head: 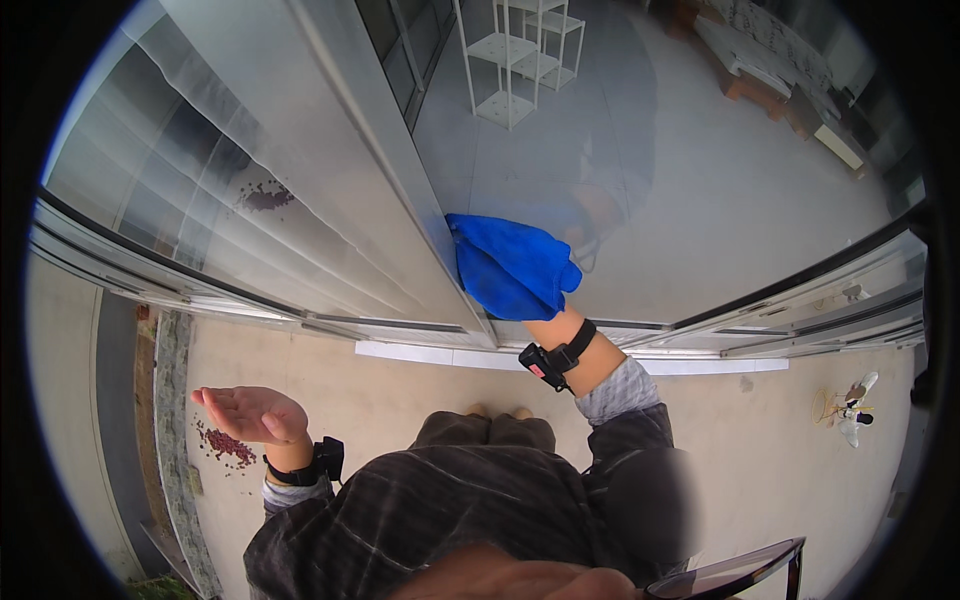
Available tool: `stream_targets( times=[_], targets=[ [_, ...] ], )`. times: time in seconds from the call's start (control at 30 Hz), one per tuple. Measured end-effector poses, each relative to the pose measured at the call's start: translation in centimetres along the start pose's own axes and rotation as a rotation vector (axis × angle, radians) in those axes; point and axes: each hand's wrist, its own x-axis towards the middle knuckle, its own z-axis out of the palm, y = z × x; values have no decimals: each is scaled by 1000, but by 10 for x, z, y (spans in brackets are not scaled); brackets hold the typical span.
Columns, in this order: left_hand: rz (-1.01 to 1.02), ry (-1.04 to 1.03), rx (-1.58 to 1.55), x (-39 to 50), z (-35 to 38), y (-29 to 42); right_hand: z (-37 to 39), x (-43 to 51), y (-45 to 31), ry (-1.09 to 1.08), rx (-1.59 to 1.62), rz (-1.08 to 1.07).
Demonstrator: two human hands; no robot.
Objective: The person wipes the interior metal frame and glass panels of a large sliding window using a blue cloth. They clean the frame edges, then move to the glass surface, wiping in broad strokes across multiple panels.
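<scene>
A blue cloth (pixel 514 262) covers the fingers of my right hand (pixel 546 322), which shows only at the wrist. That hand holds the cloth flat against the glass pane (pixel 600 247) of a sliding door. The cloth's left edge meets the upright white metal frame (pixel 420 202). On my left side, away from the door, my left hand (pixel 255 416) hangs in the air, palm up and fingers extended, with nothing in it. A black strap with a small device (pixel 551 360) circles my right wrist, and another black strap (pixel 307 465) is on the left.
Behind the glass stand white shelf racks (pixel 506 75) and a wooden bench seat (pixel 750 67). A scatter of dark red pieces (pixel 229 448) lies on the pale floor (pixel 360 397) at left. A white-bladed fan-like object (pixel 851 411) is at right. The door track (pixel 405 328) runs across.
</scene>
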Motion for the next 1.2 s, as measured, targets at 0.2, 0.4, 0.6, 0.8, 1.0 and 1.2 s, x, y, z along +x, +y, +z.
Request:
stream_targets(
  times=[0.2,0.4,0.6,0.8,1.0,1.2],
  targets=[
    [-23,97,58,-6,-20,2,6,6,-25,114,-908,-157],
    [22,82,133,-2,-38,-3,16,21,-51,225,-752,-87],
    [56,157,130,18,-48,-11,8,58,-113,312,-711,-9],
    [58,203,32,36,-40,-28,8,87,-130,435,-543,-196],
    [78,208,-25,47,-24,-32,8,70,-100,49,577,-202],
    [62,207,0,52,-22,-27,-73,7,-78,99,-637,-185]
  ],
)
